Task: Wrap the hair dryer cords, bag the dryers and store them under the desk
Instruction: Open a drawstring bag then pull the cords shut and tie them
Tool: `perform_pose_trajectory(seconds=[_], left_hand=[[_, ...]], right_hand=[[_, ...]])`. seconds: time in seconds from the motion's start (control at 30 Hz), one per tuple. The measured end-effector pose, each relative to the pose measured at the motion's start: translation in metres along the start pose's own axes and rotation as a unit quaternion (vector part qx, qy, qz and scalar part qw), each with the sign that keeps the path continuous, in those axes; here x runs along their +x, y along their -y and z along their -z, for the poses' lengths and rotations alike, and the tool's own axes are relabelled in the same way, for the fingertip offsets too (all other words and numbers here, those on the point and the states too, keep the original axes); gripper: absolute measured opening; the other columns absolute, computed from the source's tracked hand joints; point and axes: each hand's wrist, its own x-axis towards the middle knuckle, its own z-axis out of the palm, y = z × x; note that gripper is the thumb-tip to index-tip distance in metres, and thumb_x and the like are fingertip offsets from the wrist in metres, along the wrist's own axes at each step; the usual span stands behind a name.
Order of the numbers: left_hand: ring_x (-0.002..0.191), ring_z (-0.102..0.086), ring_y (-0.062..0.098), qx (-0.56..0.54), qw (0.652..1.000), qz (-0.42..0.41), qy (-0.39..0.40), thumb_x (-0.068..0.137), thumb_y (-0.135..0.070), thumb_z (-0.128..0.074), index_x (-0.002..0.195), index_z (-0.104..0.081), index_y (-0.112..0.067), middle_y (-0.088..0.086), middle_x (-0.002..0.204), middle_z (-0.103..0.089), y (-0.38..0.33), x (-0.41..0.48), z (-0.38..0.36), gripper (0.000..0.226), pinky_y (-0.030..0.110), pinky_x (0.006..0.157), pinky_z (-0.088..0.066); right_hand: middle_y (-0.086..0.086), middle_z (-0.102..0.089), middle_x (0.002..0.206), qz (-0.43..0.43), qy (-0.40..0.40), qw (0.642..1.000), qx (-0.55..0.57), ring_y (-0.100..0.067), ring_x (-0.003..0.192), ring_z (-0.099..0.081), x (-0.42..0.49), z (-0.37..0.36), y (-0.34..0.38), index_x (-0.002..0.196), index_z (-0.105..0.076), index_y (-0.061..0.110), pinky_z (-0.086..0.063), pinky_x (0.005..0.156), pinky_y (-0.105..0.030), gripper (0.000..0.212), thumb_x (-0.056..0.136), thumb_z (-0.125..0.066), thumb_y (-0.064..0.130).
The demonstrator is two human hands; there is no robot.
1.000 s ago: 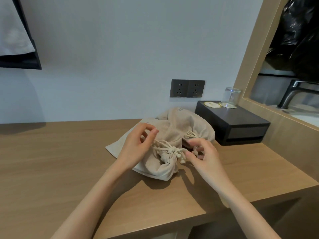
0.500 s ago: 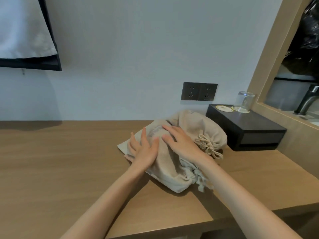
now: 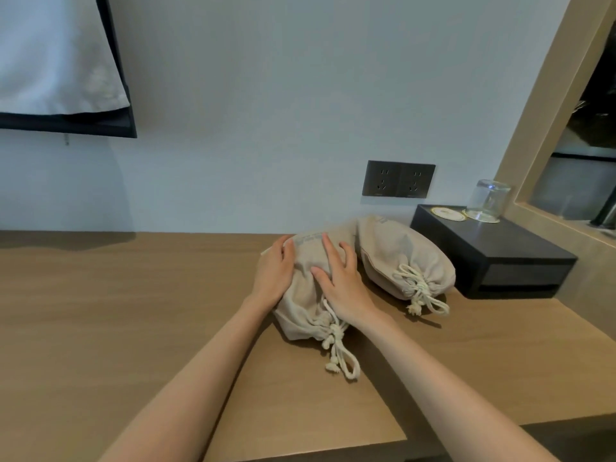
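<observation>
Bulging beige bag (image 3: 300,308), drawstring (image 3: 334,335) knotted.

1. The left hand (image 3: 273,275) and right hand (image 3: 343,285) have let go of the drawstring (image 3: 336,348) and now lie flat on the near bag (image 3: 300,315).
2. That bag has been pulled, it seems, slightly apart from the far bag (image 3: 400,261).
3. Its loose left corner is now mostly tucked in.

beige bags (image 3: 310,295); black box (image 3: 493,258)
</observation>
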Motion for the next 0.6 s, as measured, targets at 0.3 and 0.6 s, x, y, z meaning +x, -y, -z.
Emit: perform_pose_trajectory(seconds=[0.3, 0.6], left_hand=[[0.122, -0.048, 0.033, 0.126, 0.991, 0.033, 0.003, 0.100, -0.028, -0.032, 0.145, -0.028, -0.017, 0.012, 0.135, -0.051, -0.013, 0.016, 0.007, 0.046, 0.044, 0.098, -0.041], [0.131, -0.039, 0.020, 0.007, 0.995, -0.089, 0.038, 0.097, -0.013, -0.042, 0.146, -0.029, -0.018, 0.010, 0.145, -0.039, -0.087, 0.008, -0.021, 0.051, 0.029, 0.103, -0.032]], right_hand=[[-0.004, 0.006, 0.160, -0.005, 0.088, 0.993, -0.079, -0.033, 0.145, -0.005, 0.024, 0.019, -0.004, 0.151, 0.000, 0.034, -0.010, 0.115, -0.045, 0.060, 0.100, -0.029, 0.047], [0.002, -0.042, 0.142, -0.035, -0.142, 0.987, -0.072, -0.021, 0.132, -0.027, -0.005, 0.118, -0.030, 0.132, -0.051, 0.023, -0.027, 0.106, -0.035, 0.035, 0.100, -0.039, 0.025]])
